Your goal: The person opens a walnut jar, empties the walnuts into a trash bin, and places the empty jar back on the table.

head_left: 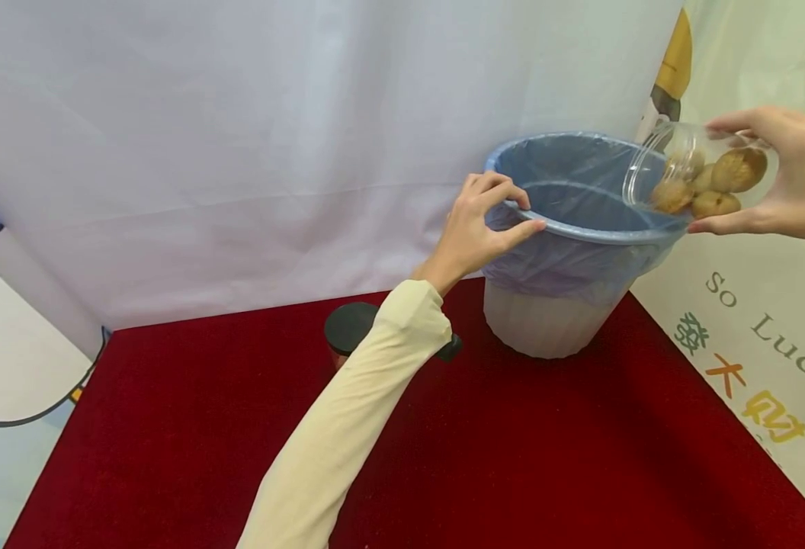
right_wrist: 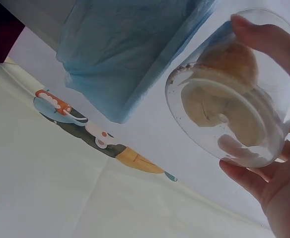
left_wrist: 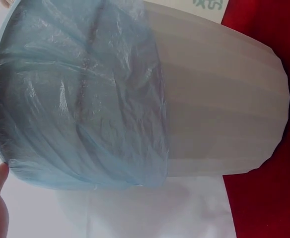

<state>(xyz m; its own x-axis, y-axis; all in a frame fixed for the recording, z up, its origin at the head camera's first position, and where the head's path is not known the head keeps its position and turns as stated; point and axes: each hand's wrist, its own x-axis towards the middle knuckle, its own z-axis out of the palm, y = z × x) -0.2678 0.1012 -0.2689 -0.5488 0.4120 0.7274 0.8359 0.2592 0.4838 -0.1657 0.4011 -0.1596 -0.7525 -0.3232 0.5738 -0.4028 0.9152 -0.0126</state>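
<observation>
A white trash bin [head_left: 546,324] lined with a blue plastic bag [head_left: 574,267] stands upright at the table's far right. My left hand [head_left: 479,225] holds its near-left rim, fingers curled over the edge and thumb on the rim. At the bin's right edge, my right hand [head_left: 803,177] grips a clear jar [right_wrist: 224,119] around its base end. That jar lies tilted on its side, its mouth facing the bin's opening. Several round golden-brown pieces [head_left: 739,169] lie inside it; their exact kind cannot be told. The bottom of the bin's inside is hidden.
A container with a black lid [head_left: 351,326] stands on the red tablecloth [head_left: 190,427], partly hidden behind my left sleeve [head_left: 347,412]. A pale curtain [head_left: 238,152] hangs behind. At the right, a printed cloth [head_left: 739,305] borders the table.
</observation>
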